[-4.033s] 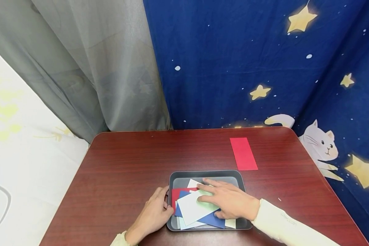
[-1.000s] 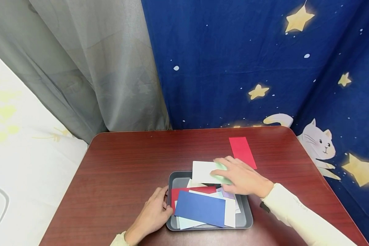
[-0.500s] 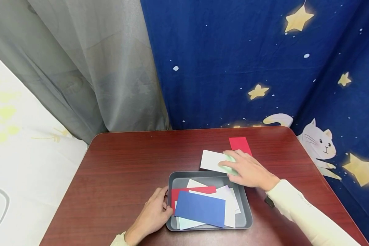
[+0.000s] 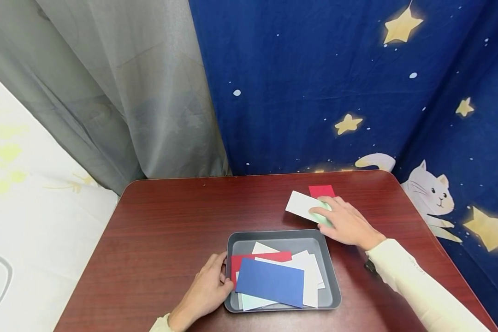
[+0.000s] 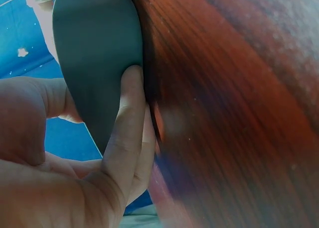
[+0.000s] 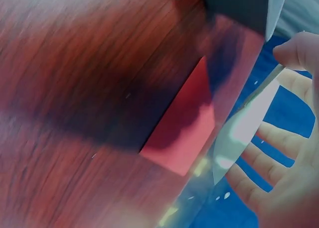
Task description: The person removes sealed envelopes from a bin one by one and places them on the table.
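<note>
"Two grips, well apart. First, on the left?"

"Left hand (image 4: 204,289) clamped on the left side of the grey tray (image 4: 329,297). Hold steady, against sliding. Inside, blue card (image 4: 269,282) atop other cards (image 4: 311,287)."

"Further right?"

"White card (image 4: 301,205) aloft beyond the tray, near a red card (image 4: 321,190), gripped at one end by the right hand (image 4: 348,223). Pinch lightly; best to carry level, without bending."

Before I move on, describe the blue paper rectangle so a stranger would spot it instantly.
On the reddish-brown wood-grain table sits a dark grey rectangular tray. Inside, the blue paper rectangle lies uppermost, over white paper pieces and a red paper rectangle, the only blue piece visible there.
</note>
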Demonstrator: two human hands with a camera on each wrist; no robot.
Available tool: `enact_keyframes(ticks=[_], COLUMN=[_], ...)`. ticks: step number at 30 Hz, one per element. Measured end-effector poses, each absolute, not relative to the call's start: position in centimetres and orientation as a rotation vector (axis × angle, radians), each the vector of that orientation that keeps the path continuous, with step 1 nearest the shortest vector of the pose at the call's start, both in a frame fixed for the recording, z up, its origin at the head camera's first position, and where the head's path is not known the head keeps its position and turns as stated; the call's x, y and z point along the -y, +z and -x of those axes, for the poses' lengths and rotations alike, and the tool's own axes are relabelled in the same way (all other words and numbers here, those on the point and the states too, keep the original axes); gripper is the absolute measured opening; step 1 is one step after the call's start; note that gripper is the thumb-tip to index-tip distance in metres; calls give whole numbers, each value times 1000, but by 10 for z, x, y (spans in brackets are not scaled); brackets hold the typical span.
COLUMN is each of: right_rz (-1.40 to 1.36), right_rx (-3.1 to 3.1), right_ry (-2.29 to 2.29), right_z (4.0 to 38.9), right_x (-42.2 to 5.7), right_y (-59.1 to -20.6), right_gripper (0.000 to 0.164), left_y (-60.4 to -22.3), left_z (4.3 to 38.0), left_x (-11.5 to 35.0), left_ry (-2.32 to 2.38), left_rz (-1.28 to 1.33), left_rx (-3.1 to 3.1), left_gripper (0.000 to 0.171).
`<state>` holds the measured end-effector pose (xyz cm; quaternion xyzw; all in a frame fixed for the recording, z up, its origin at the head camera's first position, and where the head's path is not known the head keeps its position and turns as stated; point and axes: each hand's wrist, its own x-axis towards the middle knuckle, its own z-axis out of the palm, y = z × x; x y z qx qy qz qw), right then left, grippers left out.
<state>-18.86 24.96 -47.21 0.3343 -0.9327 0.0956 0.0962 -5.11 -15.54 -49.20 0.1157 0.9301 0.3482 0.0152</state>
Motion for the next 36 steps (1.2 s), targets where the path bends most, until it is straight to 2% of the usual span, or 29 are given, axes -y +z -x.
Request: enact_keyframes(ticks=[8,21,36], right_rz=[-875,-542,-277], right_rx=[2831,2986,3132], right_ry=[232,201,243], right_z=[198,208,210], right_x=[-271,-300,-320], right_y=[-481,-489,-489], right_gripper=[46,47,50], left_y=[-492,-490,-488], left_z=[51,50,50], left_x=[156,156,155], left_ry=[1083,1095,1081], left_rz=[-365,-378,-364], left_rx=[-2898,-2905,-2899], left_gripper=[64,63,65])
